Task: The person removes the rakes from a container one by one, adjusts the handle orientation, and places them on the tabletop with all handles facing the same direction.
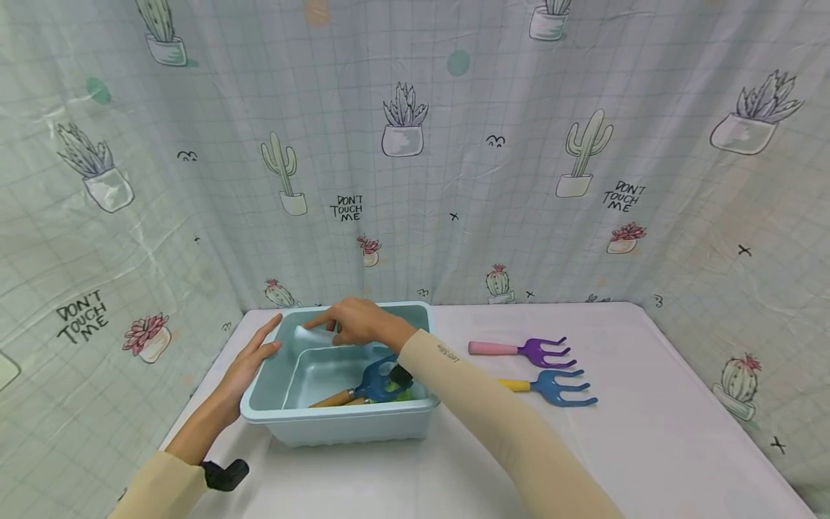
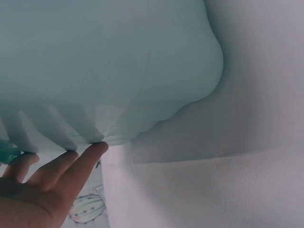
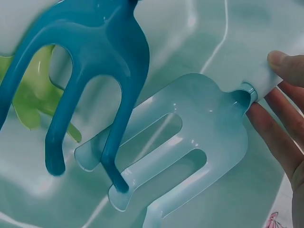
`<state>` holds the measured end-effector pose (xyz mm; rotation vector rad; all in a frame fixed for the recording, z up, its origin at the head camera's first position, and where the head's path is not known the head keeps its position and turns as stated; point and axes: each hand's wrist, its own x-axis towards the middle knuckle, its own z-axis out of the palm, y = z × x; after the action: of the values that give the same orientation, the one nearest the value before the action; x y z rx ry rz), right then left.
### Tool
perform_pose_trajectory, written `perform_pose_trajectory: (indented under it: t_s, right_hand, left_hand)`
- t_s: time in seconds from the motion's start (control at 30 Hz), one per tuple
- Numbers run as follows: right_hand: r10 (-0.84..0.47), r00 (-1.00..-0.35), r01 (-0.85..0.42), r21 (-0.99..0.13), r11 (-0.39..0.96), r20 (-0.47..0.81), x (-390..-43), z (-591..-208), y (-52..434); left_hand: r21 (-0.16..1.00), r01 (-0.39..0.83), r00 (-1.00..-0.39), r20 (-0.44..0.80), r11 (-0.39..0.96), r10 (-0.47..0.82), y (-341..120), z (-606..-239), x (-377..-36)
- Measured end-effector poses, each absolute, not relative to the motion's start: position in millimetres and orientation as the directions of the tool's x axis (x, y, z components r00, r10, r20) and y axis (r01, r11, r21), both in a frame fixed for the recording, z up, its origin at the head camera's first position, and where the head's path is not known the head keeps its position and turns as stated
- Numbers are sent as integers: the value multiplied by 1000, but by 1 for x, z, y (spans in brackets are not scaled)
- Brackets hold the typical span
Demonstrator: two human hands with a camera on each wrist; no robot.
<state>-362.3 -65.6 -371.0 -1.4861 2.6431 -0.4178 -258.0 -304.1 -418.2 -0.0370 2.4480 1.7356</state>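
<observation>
Your left hand (image 1: 249, 360) lies flat, fingers straight, against the outer wall of the pale blue, glossy plastic tub (image 1: 259, 404) on the white worktop (image 1: 648, 432), seemingly to steady it. Your right hand (image 1: 357, 323) pinches the handle of a pale blue plastic fork-shaped hand rake (image 3: 190, 137) inside the tub. Its smooth tines lie under a dark blue plastic rake head (image 3: 95, 57).

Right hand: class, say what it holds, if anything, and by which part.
The right hand pinches a pale blue fork by its white handle, inside the tub.
</observation>
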Motion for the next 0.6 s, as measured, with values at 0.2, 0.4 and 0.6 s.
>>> perform_pose_trajectory:
  t_s: [0.2, 0.4, 0.6]
  right_hand:
    - [-842, -532, -820, -306, 484, 94, -361, -361, -61]
    - [-835, -537, -820, -306, 483, 121, -359, -354, -59]
    - [-826, -537, -828, -294, 478, 170, -359, -346, -56]
  left_hand:
    - [936, -99, -990, -126, 337, 59, -304, -419, -260]
    - [938, -94, -990, -122, 334, 64, -304, -420, -259]
    - [939, -101, -990, -127, 329, 60, -304, -420, -258]
